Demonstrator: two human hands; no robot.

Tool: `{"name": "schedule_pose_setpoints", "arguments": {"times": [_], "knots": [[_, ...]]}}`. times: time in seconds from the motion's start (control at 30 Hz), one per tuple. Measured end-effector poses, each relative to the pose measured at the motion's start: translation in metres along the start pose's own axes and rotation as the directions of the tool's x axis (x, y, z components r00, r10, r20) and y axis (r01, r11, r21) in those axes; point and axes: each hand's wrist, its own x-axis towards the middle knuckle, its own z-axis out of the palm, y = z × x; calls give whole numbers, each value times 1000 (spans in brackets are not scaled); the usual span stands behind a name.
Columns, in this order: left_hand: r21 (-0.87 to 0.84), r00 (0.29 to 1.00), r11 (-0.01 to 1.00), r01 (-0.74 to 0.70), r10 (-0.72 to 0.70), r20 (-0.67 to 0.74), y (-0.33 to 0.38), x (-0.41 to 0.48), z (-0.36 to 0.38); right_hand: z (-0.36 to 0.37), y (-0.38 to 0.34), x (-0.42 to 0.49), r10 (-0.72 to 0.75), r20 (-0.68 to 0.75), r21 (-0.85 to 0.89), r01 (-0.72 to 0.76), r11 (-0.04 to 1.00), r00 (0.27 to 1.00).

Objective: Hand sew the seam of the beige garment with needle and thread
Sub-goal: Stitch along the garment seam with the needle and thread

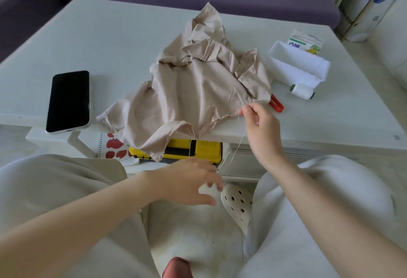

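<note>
1. The beige garment (193, 88) lies crumpled on the white table (110, 41). Its raw hem hangs over the near edge, above a yellow box (202, 148) on the shelf below.
2. The right hand (259, 121) is raised at the garment's near right corner. Its thumb and forefinger pinch the thread (239, 143) just beside the frayed hem, so the grip sits right at the cloth's edge.
3. From that pinch the thread runs down and to the left, off the table, to the fingertips of the left hand (189, 180).
4. The left hand is low between the knees, well below the garment and apart from it. It is blurred with its fingers spread, and whether it holds the thread cannot be told.
5. No needle can be made out; it is too small to tell.
6. On the table, a dark phone (68, 101) lies left of the garment, and a red tool (277, 103) pokes out from under its right edge. A white spool (302, 91) lies further right, just in front of a white tray (299, 66).
</note>
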Motion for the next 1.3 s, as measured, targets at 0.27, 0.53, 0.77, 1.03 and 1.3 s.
{"name": "schedule_pose_setpoints", "arguments": {"times": [0.27,0.53,0.77,1.03,1.3], "knots": [[17,656,964,267,-168,-736,-26,-4,-34,26,0,-9,-258,158,-170,284,944,953],[-7,742,943,332,-266,-615,-34,-10,-38,45,-4,-14,-178,305,-90,214,973,936],[-311,768,902,299,-421,-482,-53,-11,-60,40,-14,3,-266,334,-16,288,958,904],[-513,802,787,344,-530,-275,-64,-3,-79,45,-11,28,-359,427,-155,458,875,830],[-576,800,743,341,-551,-238,-62,5,-83,57,-2,35,-430,461,-353,605,714,776]]}}
